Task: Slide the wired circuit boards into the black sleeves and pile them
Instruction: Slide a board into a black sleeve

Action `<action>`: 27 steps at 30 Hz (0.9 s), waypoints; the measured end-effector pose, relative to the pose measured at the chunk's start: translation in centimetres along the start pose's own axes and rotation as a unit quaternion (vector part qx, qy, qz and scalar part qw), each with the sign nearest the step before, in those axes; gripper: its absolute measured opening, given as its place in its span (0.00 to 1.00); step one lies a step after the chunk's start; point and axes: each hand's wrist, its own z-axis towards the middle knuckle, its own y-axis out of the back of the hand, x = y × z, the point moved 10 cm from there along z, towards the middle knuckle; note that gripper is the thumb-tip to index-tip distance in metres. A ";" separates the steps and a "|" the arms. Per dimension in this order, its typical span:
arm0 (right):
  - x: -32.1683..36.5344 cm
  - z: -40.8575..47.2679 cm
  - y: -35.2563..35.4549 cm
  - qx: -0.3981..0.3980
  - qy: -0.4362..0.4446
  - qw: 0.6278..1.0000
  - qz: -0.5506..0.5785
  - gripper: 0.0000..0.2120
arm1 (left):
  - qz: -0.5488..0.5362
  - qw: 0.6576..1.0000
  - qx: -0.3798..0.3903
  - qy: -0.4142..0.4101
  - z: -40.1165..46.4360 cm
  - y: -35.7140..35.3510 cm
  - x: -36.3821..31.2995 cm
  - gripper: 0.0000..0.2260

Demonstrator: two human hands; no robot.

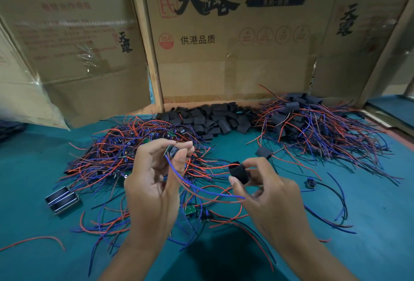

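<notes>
Leftmost on the green table (369, 224) lies a small black and metal part (61, 200), well apart from my hands. Beside it, further back, spreads the heap of unsleeved wired boards (125, 153), a tangle of red and blue leads. My left hand (154, 182) is raised just in front of that heap, its grip closed on one circuit board (171, 151), pinched between thumb and fingertips, with the board's blue and red wires (201, 188) trailing down and to the right, under my other hand. Behind, along the foot of the cardboard boxes (235, 45), sits the pile of empty black sleeves (212, 119). My right hand (268, 193) is held near the left one, apart from it, its grip pinching a single black sleeve (239, 175) between thumb and forefinger, one open end turned towards the board. Board and sleeve do not touch. Further right and back lies the pile of finished sleeved boards (313, 124), wires fanning out towards me. Near the right edge, one loose board (311, 184) rests alone on the table with its dark leads curling forward.
</notes>
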 end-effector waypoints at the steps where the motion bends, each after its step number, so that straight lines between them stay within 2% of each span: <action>1: 0.1 0.1 0.2 -0.003 0.006 1.000 -0.013 0.11 | -0.003 1.000 -0.003 0.009 0.0 0.0 0.2 0.05; 6: 0.8 0.4 0.8 -0.011 0.054 0.996 -0.077 0.11 | -0.008 1.000 -0.007 0.025 0.0 0.0 0.4 0.05; 10: 1.4 0.2 0.1 0.018 0.105 0.989 -0.103 0.13 | -0.022 0.999 -0.012 0.042 0.0 -0.2 0.5 0.05; 14: 1.6 0.0 -0.7 0.039 0.114 0.982 -0.143 0.13 | -0.064 0.987 -0.029 0.144 -0.9 -1.0 2.8 0.01; 18: 1.8 -0.1 -1.7 0.062 0.143 0.974 -0.163 0.11 | -0.107 0.968 0.006 0.227 -2.2 -2.7 4.6 0.06; 21: 1.7 -0.3 -2.3 0.075 0.145 0.968 -0.189 0.13 | -0.161 0.939 0.004 0.303 -3.3 -3.8 6.1 0.08; 24: 1.3 -0.2 -2.6 0.082 0.118 0.954 -0.264 0.13 | -0.186 0.910 -0.014 0.370 -4.3 -4.3 7.7 0.06; 27: 0.8 -0.1 -2.9 0.110 0.087 0.941 -0.309 0.17 | -0.179 0.898 0.006 0.402 -5.1 -4.8 8.6 0.07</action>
